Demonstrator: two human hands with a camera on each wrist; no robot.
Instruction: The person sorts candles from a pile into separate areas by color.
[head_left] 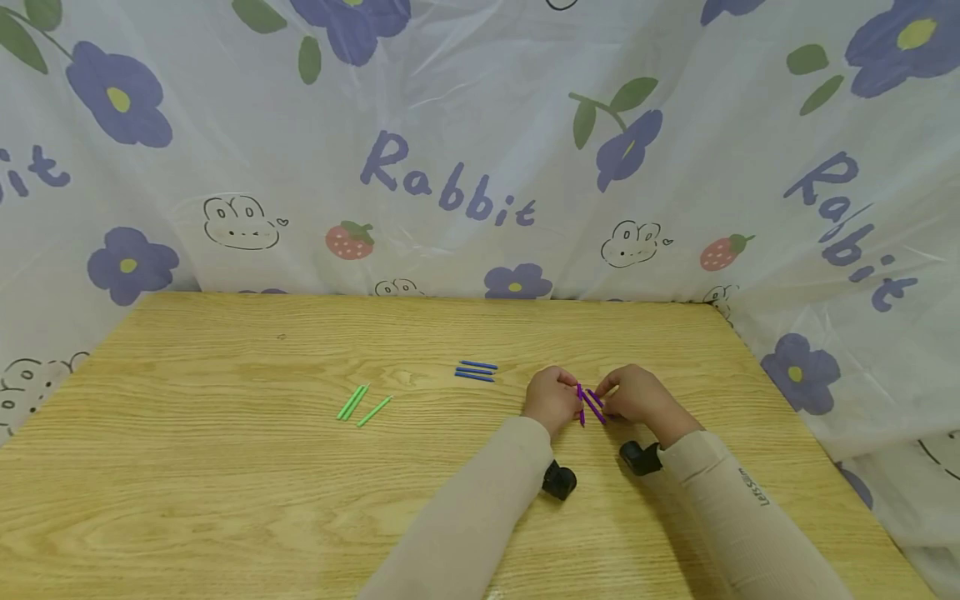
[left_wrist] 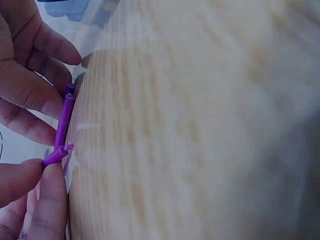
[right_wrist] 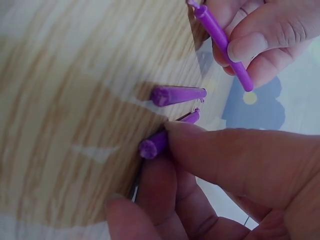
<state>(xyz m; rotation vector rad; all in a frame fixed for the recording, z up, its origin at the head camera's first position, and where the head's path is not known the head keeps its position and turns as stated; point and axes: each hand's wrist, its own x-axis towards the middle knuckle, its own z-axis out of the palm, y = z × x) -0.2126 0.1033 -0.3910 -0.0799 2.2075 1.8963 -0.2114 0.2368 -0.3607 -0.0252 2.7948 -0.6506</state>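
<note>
My left hand (head_left: pixel 553 400) pinches a slim purple candle (right_wrist: pixel 220 40) between thumb and fingers, its wick showing at one end. Opposite it, my right hand (head_left: pixel 637 396) has thumb and fingertips on a second purple candle (right_wrist: pixel 152 146), low at the wooden tabletop. Between the two hands a third purple candle (right_wrist: pixel 177 95) lies on the wood, slanting in the head view. Both hands are close together, right of the table's middle.
Three blue candles (head_left: pixel 476 371) lie side by side left of my hands. Farther left are three green candles (head_left: pixel 363 406), one set apart from the other two. A patterned curtain (head_left: pixel 450 150) hangs behind the wooden table (head_left: pixel 225 500).
</note>
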